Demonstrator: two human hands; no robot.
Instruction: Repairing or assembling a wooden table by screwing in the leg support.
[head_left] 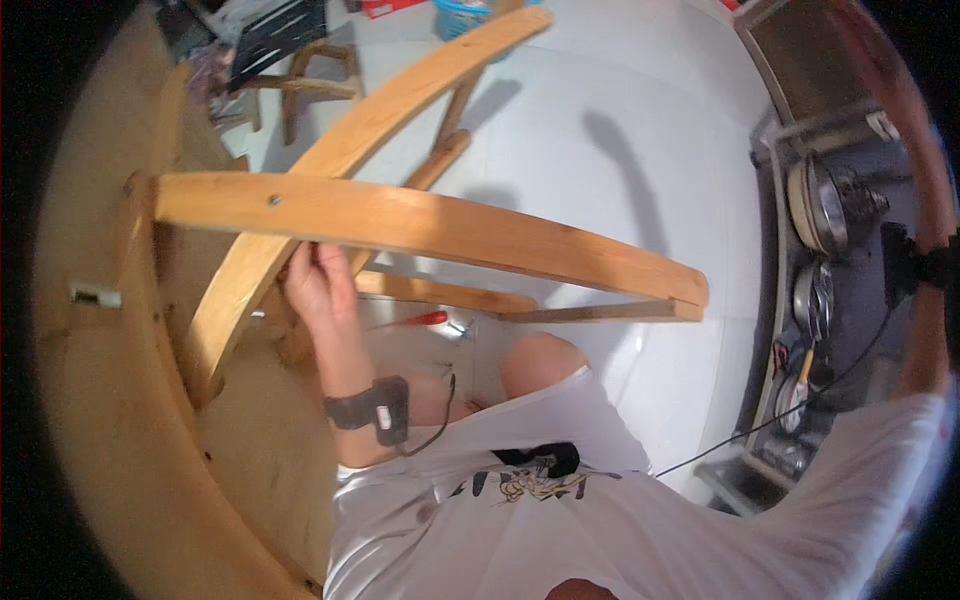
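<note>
Two curved wooden beams cross in front of me as part of a piece of wooden furniture. The upper beam (430, 215) has a small round hole with something dark in it near its left end; the other beam (360, 130) passes beneath it. My left hand (322, 285) is up against the lower edge of the crossing, its fingers bent together. The beam hides the fingertips and whatever they pinch. My right hand (872, 45) is raised at the upper right rim, dim and smeared, so its fingers do not show clearly.
A red-handled tool (428, 318) lies by my knee. To the right, a metal rack (770, 250) holds several pots and pans. A small wooden stool (300, 85) and a blue basket (465, 18) stand far off. A large curved wooden panel (110, 440) fills the left side.
</note>
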